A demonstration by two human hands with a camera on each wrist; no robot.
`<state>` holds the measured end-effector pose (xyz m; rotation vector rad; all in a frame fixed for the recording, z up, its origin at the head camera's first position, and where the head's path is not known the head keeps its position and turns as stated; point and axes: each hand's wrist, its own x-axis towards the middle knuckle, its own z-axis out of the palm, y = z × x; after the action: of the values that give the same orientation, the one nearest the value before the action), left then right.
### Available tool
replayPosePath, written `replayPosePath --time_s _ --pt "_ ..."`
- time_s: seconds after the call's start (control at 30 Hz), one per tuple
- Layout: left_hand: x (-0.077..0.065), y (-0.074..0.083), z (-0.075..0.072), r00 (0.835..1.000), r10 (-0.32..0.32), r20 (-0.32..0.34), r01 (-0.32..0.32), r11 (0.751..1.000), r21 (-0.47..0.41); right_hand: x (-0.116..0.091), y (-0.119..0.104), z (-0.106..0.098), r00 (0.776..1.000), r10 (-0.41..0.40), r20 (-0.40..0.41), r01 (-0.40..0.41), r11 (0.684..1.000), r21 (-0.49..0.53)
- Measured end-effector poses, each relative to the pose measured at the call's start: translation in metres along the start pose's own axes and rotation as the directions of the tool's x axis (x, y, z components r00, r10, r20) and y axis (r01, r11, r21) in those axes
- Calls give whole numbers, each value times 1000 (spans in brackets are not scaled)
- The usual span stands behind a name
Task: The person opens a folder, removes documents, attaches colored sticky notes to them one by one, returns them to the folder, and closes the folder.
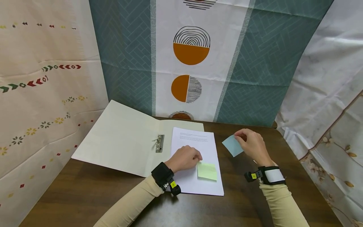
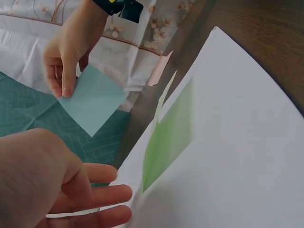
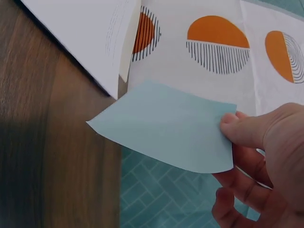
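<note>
Paper square, blue, curved, right hand pinching

Two hands show: one left hand and one right hand. Sleeves number two, as do the black wristbands and the small cameras, one per wrist. Of coloured notes there are two: one blue note and one green note. One pinkish slip appears in the left wrist view. There is one surface, one binder and one metal clip. The white paper bears two short text blocks; its sheets cannot be counted. Three cloths hang around: one left cloth, one middle cloth and one right cloth. The head view shows four circles, some cut off, and two teal panels.
</note>
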<state>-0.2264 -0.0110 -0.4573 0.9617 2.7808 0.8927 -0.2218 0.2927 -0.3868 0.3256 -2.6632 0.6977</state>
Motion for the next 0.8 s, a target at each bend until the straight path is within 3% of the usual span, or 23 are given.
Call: replayPosePath --time_s 0.27,0.57,0.8 --pt "0 -1 -6 990 56 -127 -57 998 -3 0 -13 5 997 -75 20 75 997 8" --pt "6 -2 -13 976 98 -192 -107 994 -37 -1 -29 13 988 -140 62 135 988 73" --pt "5 -1 -17 954 139 -264 -172 979 -106 -3 -40 23 977 -184 110 169 977 127"
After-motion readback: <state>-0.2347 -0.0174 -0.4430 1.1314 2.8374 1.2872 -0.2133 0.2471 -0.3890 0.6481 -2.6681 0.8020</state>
